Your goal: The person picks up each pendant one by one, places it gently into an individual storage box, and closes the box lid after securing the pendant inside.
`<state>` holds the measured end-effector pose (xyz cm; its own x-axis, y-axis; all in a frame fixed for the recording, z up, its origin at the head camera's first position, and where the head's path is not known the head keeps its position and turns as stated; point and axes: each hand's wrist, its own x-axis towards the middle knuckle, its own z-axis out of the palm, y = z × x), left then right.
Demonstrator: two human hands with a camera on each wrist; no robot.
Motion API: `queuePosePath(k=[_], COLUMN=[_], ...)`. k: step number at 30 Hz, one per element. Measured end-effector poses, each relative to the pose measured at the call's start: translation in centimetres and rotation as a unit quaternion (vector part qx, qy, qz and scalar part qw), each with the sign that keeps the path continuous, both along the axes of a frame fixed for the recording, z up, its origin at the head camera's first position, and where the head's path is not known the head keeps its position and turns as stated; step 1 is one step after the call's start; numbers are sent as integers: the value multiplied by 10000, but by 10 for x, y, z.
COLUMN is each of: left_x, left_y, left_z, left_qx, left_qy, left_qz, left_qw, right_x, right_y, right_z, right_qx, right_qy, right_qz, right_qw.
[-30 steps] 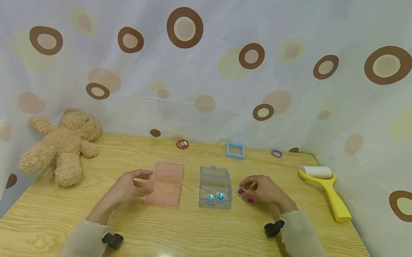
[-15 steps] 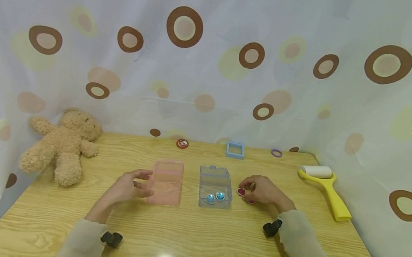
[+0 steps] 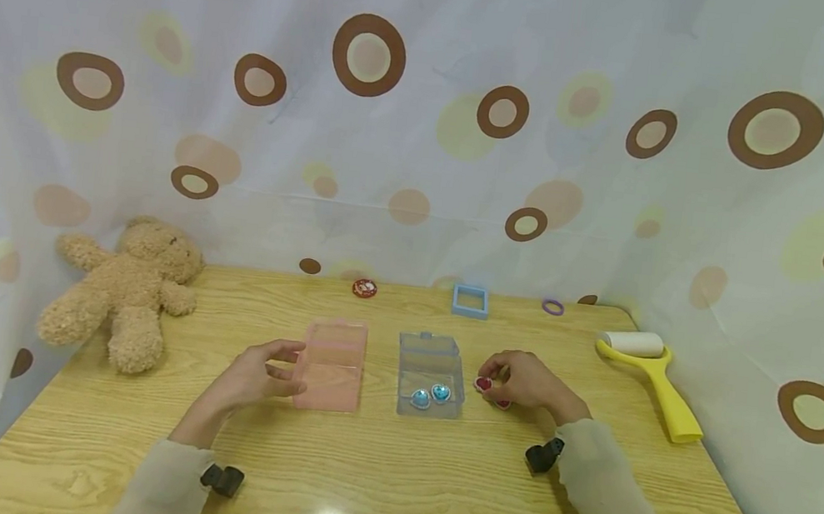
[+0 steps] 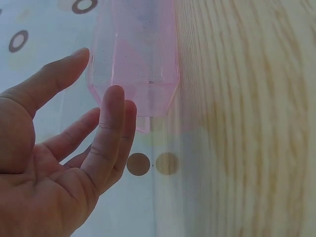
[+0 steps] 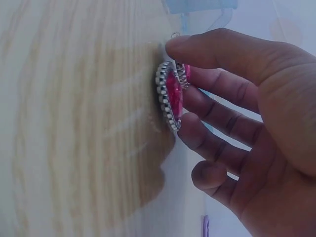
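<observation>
A pink see-through box and a blue see-through box stand side by side on the wooden table. Two blue gems lie in the blue box. My right hand is just right of the blue box, its thumb and fingers pinching a red gem that stands on edge against the table. The right wrist view shows this red gem with its beaded rim in my right hand. A second red gem peeks from under the hand. My left hand stays relaxed beside the pink box, holding nothing.
A teddy bear lies at the left edge. A yellow lint roller rests at the right. A red badge, a blue square frame and a purple ring sit along the far edge by the dotted curtain.
My right hand has curled in over the two red gems and pinched one; the other is now mostly hidden. The left hand has barely moved.
</observation>
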<state>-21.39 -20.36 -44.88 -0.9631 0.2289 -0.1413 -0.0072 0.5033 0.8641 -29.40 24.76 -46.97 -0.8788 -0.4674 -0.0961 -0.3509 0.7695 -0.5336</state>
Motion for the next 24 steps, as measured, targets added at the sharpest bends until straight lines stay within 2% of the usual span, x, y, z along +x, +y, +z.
queuePosePath(k=[8,18,24], left_x=[0,1,1], left_y=[-1,0,-1], left_z=[-1,0,0], left_qx=[-10,6,59], left_qy=[46,47,24], left_qz=[17,22,0], left_qw=[10000,10000,10000], right_x=[1,1,4], right_y=[3,1,-7], right_z=[5,17,28], right_qx=[-191,-578,-759], right_qy=[63,412,393], right_qz=[-123,94,193], right_qw=[9997,9974,9962])
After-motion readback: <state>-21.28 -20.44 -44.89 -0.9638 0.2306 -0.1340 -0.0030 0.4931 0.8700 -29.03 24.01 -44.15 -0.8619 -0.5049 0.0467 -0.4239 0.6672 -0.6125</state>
